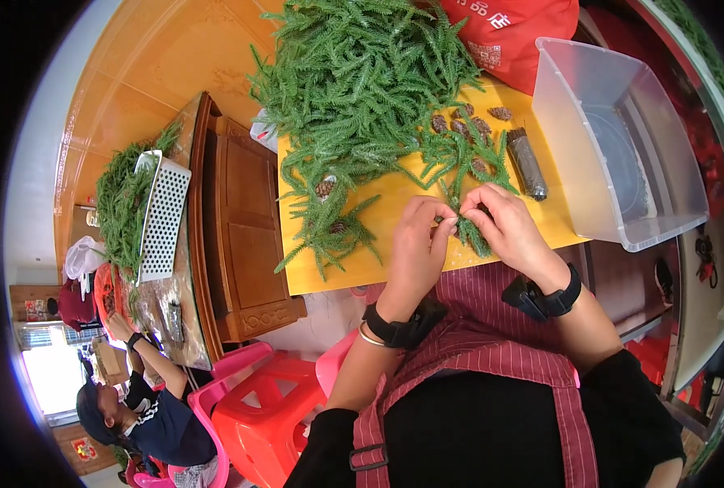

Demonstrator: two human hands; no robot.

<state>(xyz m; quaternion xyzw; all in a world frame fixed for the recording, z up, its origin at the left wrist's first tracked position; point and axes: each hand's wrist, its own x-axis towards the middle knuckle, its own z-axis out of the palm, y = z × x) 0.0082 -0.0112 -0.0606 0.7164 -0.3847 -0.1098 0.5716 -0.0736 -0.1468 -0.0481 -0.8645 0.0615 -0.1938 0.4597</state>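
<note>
At the table's near edge, my left hand (419, 244) and my right hand (510, 226) meet with pinched fingertips on a green artificial pine sprig (477, 241). Its tips hang below my fingers; whatever is pinched right between them is too small to make out. Just beyond lie loose sprigs and several brown pine cones (500, 113). A bundle of thin dark sticks or wires (526, 167) rests to the right of them. Over to the left, pine sprigs (329, 236) with cones set among them lie on the yellow table (307, 278).
A big heap of green sprigs (362, 81) covers the table's far side, beside a red bag (512, 57). Right of the table stands a translucent plastic bin (559, 154). Leftward are a wooden cabinet (248, 228), a red stool (268, 415) and a seated co-worker (167, 427).
</note>
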